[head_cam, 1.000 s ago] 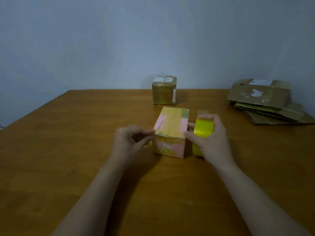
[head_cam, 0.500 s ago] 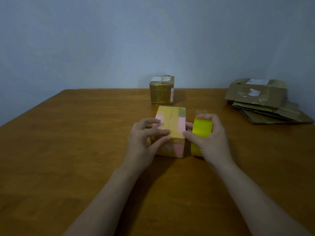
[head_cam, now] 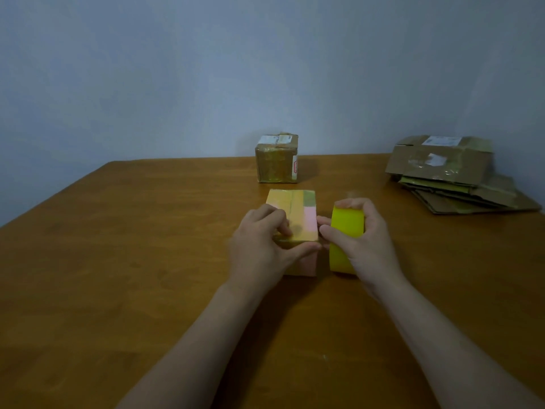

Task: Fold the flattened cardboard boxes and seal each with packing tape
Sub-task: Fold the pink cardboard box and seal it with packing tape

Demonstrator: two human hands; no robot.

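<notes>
While I press, box [head_cam: 298, 214]: pink-and-yellow top, taped seam.
Left hand [head_cam: 262, 246]: now gripping its near edge, moved from the side.
Right hand [head_cam: 362, 243]: still clutching yellow tape roll [head_cam: 346, 228].

Both bare forearms reached forward over the table [head_cam: 118, 261] from its near edge. The left hand [head_cam: 259, 249] lay curled, fingers bent downward and thumb stretched rightward toward the other hand. The right hand [head_cam: 362, 243] was cupped, fingers arched over and thumb pointing left, knuckles raised.
</notes>
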